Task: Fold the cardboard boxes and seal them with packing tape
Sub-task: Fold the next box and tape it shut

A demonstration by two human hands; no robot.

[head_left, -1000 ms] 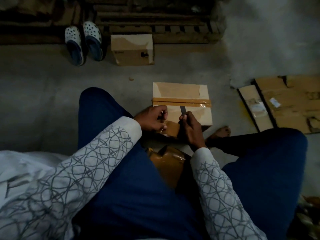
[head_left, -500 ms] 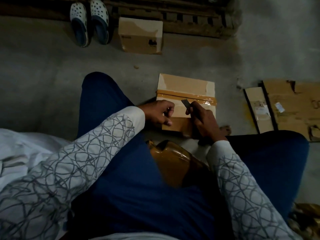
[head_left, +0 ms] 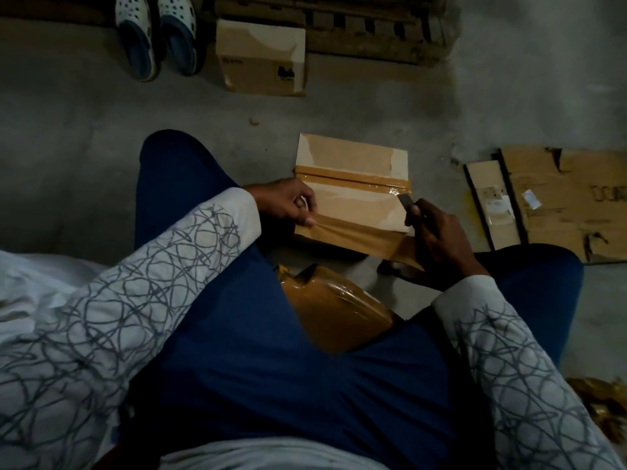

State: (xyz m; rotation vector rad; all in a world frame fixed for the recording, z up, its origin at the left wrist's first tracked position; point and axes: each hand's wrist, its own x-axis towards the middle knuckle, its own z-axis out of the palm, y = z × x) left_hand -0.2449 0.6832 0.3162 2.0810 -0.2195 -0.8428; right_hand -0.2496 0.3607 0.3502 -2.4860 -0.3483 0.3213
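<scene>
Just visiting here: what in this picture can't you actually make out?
Head view, dim throughout.
- Cutter: only its blade tip shows; the right hand hides the handle.
- Tape strip: one end is hidden by the pinching left hand.
- Tape roll: lower part hidden by the blue trouser leg.
- Far box: print too small and dark to read.
- Shoes: cut off by the top edge.

Right hand (head_left: 437, 239), blade (head_left: 404, 199): shifted from box (head_left: 346, 157) middle to its right edge. Tape strip (head_left: 356, 232): now drawn along near edge, left hand (head_left: 285, 205) pinching.
</scene>
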